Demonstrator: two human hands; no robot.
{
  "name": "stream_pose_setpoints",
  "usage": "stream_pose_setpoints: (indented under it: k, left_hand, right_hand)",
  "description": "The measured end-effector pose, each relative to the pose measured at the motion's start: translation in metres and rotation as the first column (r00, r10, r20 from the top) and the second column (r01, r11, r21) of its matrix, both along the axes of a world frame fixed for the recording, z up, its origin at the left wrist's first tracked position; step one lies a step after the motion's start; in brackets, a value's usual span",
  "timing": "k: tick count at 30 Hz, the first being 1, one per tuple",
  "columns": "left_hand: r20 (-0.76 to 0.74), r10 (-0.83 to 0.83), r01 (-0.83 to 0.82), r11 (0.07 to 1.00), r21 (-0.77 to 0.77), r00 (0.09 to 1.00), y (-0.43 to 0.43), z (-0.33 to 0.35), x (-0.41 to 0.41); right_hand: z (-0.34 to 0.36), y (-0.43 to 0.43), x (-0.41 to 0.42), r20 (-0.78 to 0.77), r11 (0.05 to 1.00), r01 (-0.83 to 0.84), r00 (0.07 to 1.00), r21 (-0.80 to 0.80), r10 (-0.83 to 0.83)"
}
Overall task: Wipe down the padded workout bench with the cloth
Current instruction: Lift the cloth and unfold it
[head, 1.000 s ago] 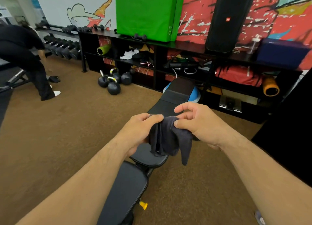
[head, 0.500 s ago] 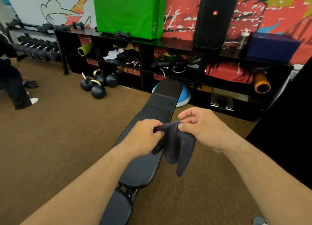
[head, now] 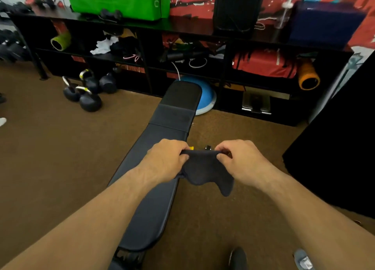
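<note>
Bench [head: 162,168] runs up the middle of the frame – dark cloth [head: 205,170] stretched just above it at center, left hand [head: 166,161] and right hand [head: 239,160] each pinching a top corner, fingers curled.

Bench: our left forearm [head: 97,219] covers part of the long black padded bench [head: 154,219]; the bottom edge cuts its near end.
Cloth: the dark grey cloth [head: 205,170] has top corners we lose inside our left hand [head: 166,162] and right hand [head: 241,160].
Shelf top: the top edge crops the green padded block [head: 117,0] and the tall black speaker [head: 237,6].
</note>
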State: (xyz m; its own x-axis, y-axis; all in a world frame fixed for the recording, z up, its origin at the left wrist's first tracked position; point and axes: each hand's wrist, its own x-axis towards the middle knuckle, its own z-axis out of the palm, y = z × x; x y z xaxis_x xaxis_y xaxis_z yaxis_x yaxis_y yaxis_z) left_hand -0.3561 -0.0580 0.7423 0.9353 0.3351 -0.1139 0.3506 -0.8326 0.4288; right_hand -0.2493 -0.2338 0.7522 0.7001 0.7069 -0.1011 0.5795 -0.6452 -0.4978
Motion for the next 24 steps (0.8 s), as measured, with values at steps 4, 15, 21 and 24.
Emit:
stream_pose_setpoints:
  k: [4,15,21,24]
  left_hand:
    - [-0.034,0.042,-0.042,0.999,-0.006,0.999,-0.002,-0.024,0.049]
    - [-0.175,0.123,-0.137,0.988,-0.067,0.977,-0.006,-0.136,0.18]
    - [-0.206,0.152,-0.163,0.986,-0.038,0.967,0.015,-0.246,0.223]
    - [-0.246,0.177,-0.179,0.984,0.014,0.953,0.023,-0.319,0.239]
  right_hand:
    - [-0.031,0.001,0.061,-0.02,0.993,-0.067,0.998,-0.094,0.065]
    - [-0.137,0.005,0.2,-0.201,0.972,-0.139,0.975,-0.188,0.101]
    - [-0.244,0.026,0.237,-0.232,0.973,-0.052,0.973,-0.225,-0.002]
    - [-0.316,0.039,0.254,-0.21,0.958,-0.03,0.977,-0.284,-0.031]
